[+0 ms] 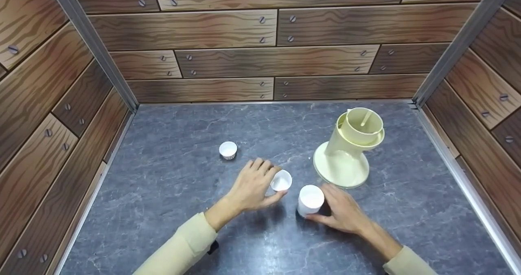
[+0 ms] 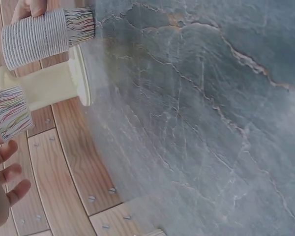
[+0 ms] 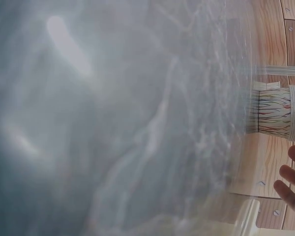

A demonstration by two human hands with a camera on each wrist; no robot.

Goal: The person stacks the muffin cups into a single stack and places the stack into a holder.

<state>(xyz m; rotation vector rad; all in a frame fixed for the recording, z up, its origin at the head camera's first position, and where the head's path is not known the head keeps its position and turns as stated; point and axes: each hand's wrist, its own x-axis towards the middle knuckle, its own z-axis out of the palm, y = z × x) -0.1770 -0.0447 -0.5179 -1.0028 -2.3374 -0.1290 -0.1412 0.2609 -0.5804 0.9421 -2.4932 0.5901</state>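
Observation:
My left hand [image 1: 253, 185] holds a single white paper cup [image 1: 281, 180] between thumb and fingers, its mouth facing up. Thin coloured lines cover the side of this cup in the left wrist view, where the hand's other fingers [image 2: 12, 172] spread below it. Just to the right, my right hand [image 1: 344, 210] grips a nested stack of paper cups [image 1: 311, 197] from its right side. Many close-set rims show on the stack [image 2: 37, 42], with the lined pattern on the lowest cup. Another small white cup [image 1: 228, 150] stands upright on the table, beyond my left hand.
A pale yellow stand [image 1: 342, 169] with a round base and an open tube on top [image 1: 362, 126] rises behind my right hand. The dark marbled table [image 1: 171, 144] is bounded by wood-patterned walls [image 1: 228, 63] and metal edge strips [image 1: 468, 181].

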